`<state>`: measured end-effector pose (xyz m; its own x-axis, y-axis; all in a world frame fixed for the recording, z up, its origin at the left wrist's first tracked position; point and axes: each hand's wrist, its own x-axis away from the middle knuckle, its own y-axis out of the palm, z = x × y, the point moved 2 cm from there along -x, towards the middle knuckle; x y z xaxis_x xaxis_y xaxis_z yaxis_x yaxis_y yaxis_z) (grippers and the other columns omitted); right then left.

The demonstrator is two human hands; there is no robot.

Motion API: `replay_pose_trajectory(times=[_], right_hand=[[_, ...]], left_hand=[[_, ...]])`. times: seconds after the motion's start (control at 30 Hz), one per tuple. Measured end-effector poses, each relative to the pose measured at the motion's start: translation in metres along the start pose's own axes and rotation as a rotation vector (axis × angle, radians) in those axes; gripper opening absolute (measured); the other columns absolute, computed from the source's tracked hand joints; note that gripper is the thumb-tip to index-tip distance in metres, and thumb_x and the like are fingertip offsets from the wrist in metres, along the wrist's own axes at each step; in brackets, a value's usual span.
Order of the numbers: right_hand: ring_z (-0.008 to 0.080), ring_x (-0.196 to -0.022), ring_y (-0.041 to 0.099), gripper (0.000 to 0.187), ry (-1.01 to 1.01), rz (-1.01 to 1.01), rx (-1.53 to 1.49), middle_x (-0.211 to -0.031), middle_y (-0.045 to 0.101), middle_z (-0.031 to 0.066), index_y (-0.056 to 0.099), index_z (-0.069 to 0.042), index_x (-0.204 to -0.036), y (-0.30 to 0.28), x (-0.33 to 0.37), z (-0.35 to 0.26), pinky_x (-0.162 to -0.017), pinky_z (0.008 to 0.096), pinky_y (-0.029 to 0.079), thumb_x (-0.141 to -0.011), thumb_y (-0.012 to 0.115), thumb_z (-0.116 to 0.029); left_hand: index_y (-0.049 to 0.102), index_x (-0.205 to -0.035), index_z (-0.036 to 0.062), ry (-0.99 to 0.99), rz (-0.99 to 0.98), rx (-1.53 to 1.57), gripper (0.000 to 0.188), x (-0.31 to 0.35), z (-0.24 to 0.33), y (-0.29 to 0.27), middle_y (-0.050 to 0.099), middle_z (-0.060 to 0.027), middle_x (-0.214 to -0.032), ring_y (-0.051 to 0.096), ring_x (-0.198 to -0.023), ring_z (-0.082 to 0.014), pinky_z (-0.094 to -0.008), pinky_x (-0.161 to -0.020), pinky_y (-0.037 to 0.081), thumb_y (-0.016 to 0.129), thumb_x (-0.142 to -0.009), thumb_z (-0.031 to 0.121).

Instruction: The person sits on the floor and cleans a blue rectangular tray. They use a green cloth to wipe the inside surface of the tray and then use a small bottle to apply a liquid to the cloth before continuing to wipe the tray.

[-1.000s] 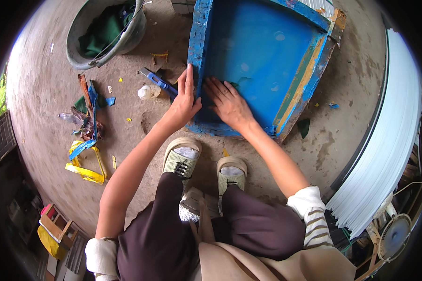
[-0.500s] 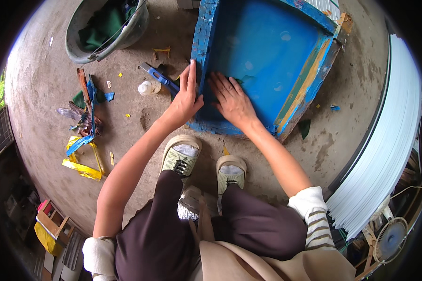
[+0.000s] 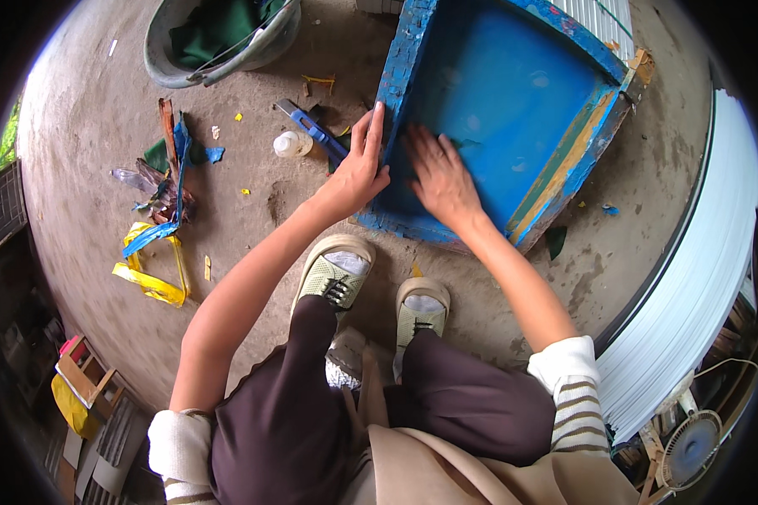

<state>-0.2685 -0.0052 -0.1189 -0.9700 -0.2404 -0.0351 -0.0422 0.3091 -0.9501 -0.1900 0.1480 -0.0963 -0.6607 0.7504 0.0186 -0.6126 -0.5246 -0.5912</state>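
A blue-painted wooden frame (image 3: 406, 63) with a blue sheet (image 3: 488, 101) across it, like a printing screen, lies tilted on the concrete in front of my feet. My left hand (image 3: 358, 172) rests against its left rail, fingers stretched along the rail and thumb apart. Inside the frame my right hand (image 3: 445, 178) lies flat on the sheet, near the left rail, its fingers slightly blurred. Pale spots and a dark green mark show on the sheet. Just left of my left hand are a blue utility knife (image 3: 316, 130) and a small capped bottle (image 3: 292, 145).
Peeled tape strips and scraps (image 3: 170, 160) lie to the left, with a yellow strip (image 3: 153, 282) below. A grey bucket (image 3: 286, 38) with dark green cloth stands at the far left. White corrugated sheets (image 3: 691, 320) and a fan (image 3: 691, 450) are on the right.
The whole view has shifted, so the frame, bucket and scraps appear farther right. My right hand has moved slightly on the sheet; my left hand stays at the rail.
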Motion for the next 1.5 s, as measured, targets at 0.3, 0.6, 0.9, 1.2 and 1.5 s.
replay_pose_trajectory(times=[0.3,0.6,0.9,1.2,1.5], right_hand=[[0.0254,-0.135,0.031,0.054,0.038,0.399,0.410,-0.143,0.037,0.0101,0.038,-0.004,-0.136,-0.086,-0.071,0.127,-0.108,0.0431,0.027,-0.091,0.049,-0.032],[0.0199,-0.133,0.034,0.058,-0.263,-0.048,0.014,-0.139,0.042,0.0081,0.047,-0.005,-0.130,-0.010,0.000,0.018,-0.111,0.0399,0.025,-0.079,0.063,-0.028],[0.0266,-0.137,0.027,0.050,0.110,0.394,0.196,-0.144,0.035,0.0130,0.038,-0.003,-0.136,-0.070,-0.073,0.089,-0.110,0.0453,0.023,-0.094,0.046,-0.029],[0.0227,-0.135,0.031,0.061,-0.051,0.172,0.287,-0.144,0.035,0.0107,0.038,-0.006,-0.137,-0.060,-0.061,0.094,-0.111,0.0423,0.023,-0.087,0.055,-0.034],[0.0222,-0.136,0.028,0.059,0.075,0.215,0.101,-0.144,0.035,0.0115,0.041,-0.003,-0.134,-0.033,-0.056,0.040,-0.112,0.0411,0.022,-0.087,0.055,-0.035]], left_hand=[[-0.013,-0.146,0.0115,-0.109,-0.108,0.080,0.096,-0.004,0.001,0.001,0.010,-0.0215,-0.145,0.042,-0.118,-0.0422,-0.0413,-0.093,0.044,0.056,-0.079,-0.002],[-0.010,-0.146,0.0105,-0.099,-0.069,0.078,0.096,0.000,-0.001,-0.001,0.013,-0.0217,-0.143,0.046,-0.111,-0.0399,-0.0411,-0.090,0.045,0.056,-0.077,-0.005],[-0.007,-0.147,0.0102,-0.070,-0.055,0.085,0.097,-0.003,0.003,0.002,0.015,-0.0218,-0.141,0.050,-0.102,-0.0372,-0.0402,-0.086,0.045,0.056,-0.075,-0.008],[-0.010,-0.146,0.0115,-0.083,-0.059,0.079,0.097,-0.001,0.001,-0.002,0.012,-0.0206,-0.144,0.037,-0.123,-0.0421,-0.0418,-0.096,0.043,0.056,-0.077,-0.006],[-0.010,-0.146,0.0119,-0.089,-0.053,0.079,0.098,-0.001,-0.002,0.001,0.012,-0.0212,-0.144,0.040,-0.120,-0.0416,-0.0418,-0.093,0.044,0.056,-0.077,-0.007]])
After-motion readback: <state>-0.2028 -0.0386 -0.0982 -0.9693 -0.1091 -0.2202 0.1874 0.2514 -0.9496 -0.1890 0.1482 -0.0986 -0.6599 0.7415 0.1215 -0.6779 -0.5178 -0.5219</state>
